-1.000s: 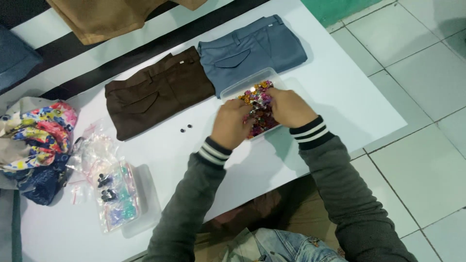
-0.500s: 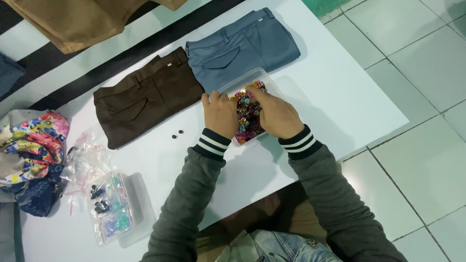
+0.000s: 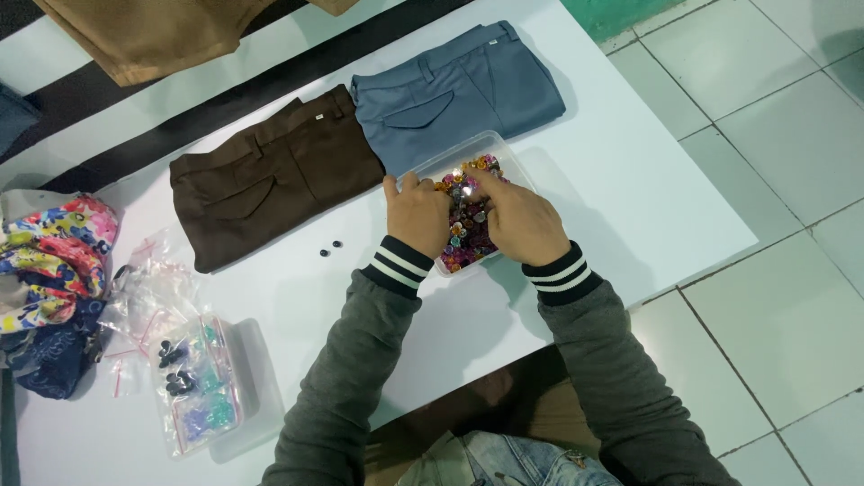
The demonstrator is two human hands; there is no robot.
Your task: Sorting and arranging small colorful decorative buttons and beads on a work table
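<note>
My left hand (image 3: 417, 214) is resting curled on the clear button tray (image 3: 468, 211) | my right hand (image 3: 520, 219) is pinching among its coloured buttons (image 3: 463, 236) | tray is sitting mid-counter (image 3: 630, 198), just near of the grey-blue trousers (image 3: 454, 90) | two dark buttons (image 3: 330, 248) are lying left of it.

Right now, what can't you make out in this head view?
- Whether the right hand pinches a piece: its fingertips are buried in the clear box of coloured pieces.
- Box's near-left corner: hidden under the left hand.
- Two small dark things on the table: too small to identify.
- Tan garment: cut off by the top edge.
</note>
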